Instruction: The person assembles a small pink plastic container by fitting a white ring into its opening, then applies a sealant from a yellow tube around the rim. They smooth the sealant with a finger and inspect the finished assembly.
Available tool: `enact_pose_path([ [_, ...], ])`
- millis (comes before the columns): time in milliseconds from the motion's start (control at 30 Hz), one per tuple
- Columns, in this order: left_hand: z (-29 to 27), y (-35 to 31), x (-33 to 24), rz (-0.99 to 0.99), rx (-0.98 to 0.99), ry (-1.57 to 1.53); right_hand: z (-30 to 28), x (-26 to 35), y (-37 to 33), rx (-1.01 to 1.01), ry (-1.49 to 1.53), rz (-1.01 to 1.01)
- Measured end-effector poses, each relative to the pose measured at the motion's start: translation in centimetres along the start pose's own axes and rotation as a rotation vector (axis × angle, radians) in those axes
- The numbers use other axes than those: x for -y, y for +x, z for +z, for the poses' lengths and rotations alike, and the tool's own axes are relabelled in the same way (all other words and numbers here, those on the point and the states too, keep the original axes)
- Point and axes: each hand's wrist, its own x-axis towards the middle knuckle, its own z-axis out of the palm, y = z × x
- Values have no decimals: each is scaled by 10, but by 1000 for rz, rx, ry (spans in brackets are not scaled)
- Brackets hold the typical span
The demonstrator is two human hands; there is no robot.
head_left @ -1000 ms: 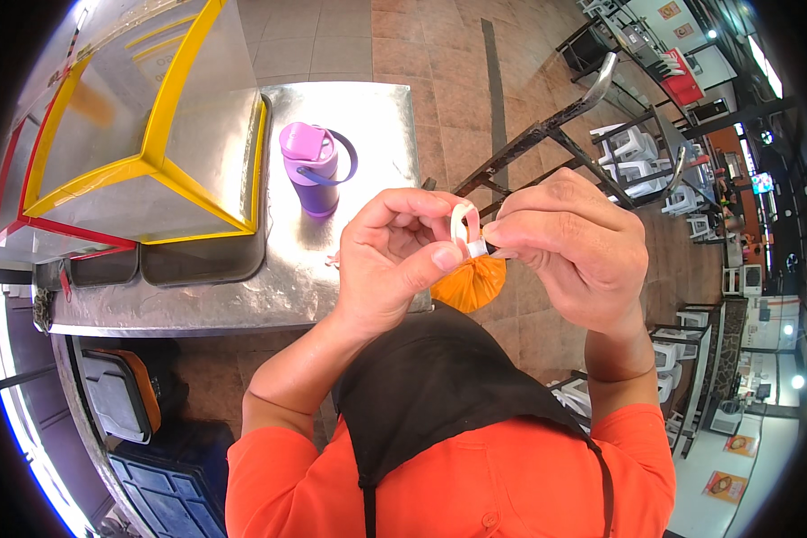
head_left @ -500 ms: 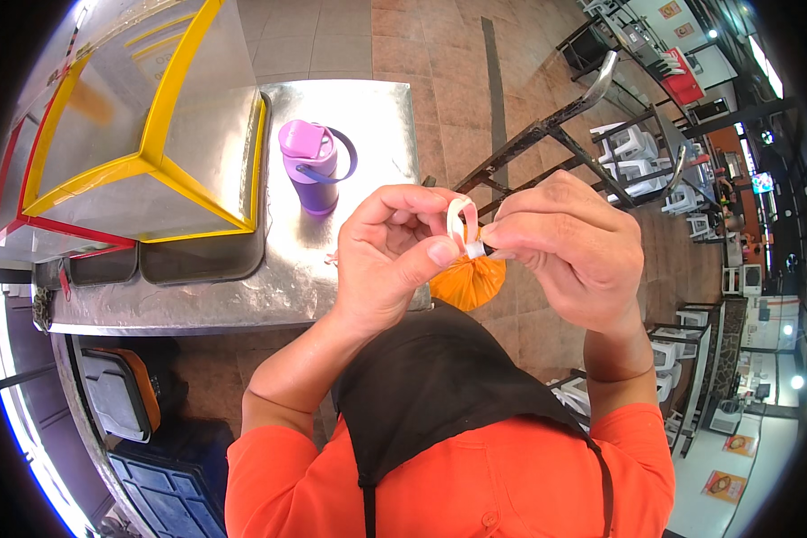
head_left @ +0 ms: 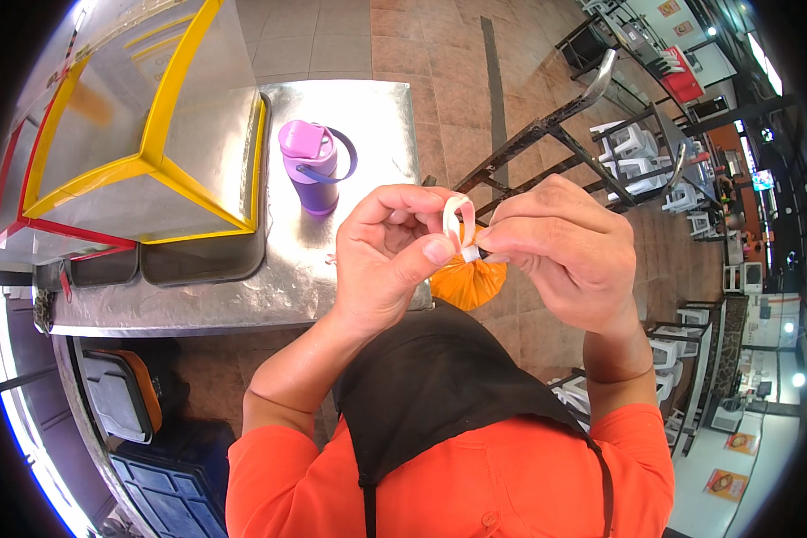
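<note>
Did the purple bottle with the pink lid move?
No. The purple bottle with the pink lid stands at the same spot on the shiny metal counter, beside the yellow-framed glass case.

A metal counter [head_left: 350, 108] with a shiny, scuffed top carries the things. On its left part stands a glass case [head_left: 125, 125] with a yellow frame and a red edge along its lower left side; it takes up most of that end. Below the case, two dark trays [head_left: 202, 260] are set side by side along the counter's near edge. To the right of the case, a purple bottle [head_left: 314, 170] stands upright on the bare metal, with a pink lid and a looped handle pointing right. The bottle is just beside the case's right corner, not touching it. The counter stands on a tiled floor [head_left: 439, 54].
</note>
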Motion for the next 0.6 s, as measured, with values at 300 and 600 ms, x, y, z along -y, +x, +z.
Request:
enact_pose_path([
  [300, 1, 0, 1, 7, -4, 8, 1, 0, -2, -2, -13, -7],
  [600, 0, 1, 2, 24, 7, 4, 1, 1, -2, -5, -22, -4],
])
